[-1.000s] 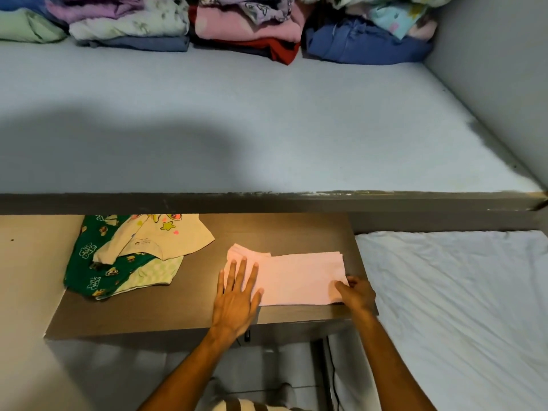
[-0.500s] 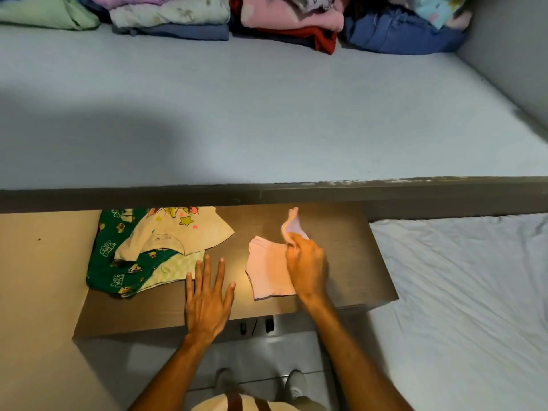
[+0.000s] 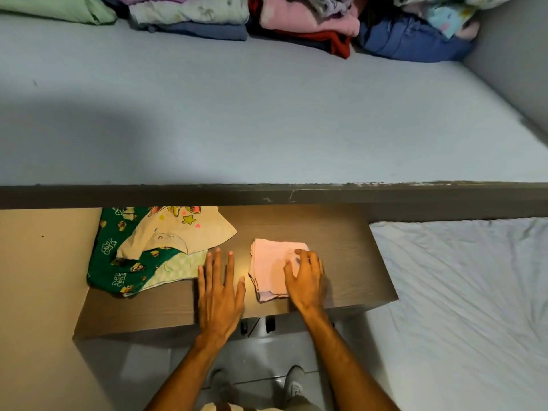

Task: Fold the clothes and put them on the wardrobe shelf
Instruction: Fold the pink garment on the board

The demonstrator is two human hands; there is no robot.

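Note:
A pale pink cloth (image 3: 271, 266), folded into a small square, lies on the brown table (image 3: 341, 262). My right hand (image 3: 305, 277) rests flat on its right half, pressing it down. My left hand (image 3: 219, 289) lies flat and open on the bare table just left of the pink cloth, not touching it. To the left lies a loose pile: a green printed garment (image 3: 118, 262) under a cream shirt with stars (image 3: 178, 232). Above, the grey wardrobe shelf (image 3: 267, 120) carries stacks of folded clothes (image 3: 296, 19) along its back.
A bed with a white sheet (image 3: 459, 307) stands to the right of the table. The shelf's dark front edge (image 3: 267, 194) overhangs the back of the table. A grey side wall (image 3: 513, 54) closes the shelf on the right. My feet (image 3: 290, 387) stand on the floor below.
My right hand has folded the pink cloth's right half over to the left and now presses it flat. My left hand slid off the cloth onto the table.

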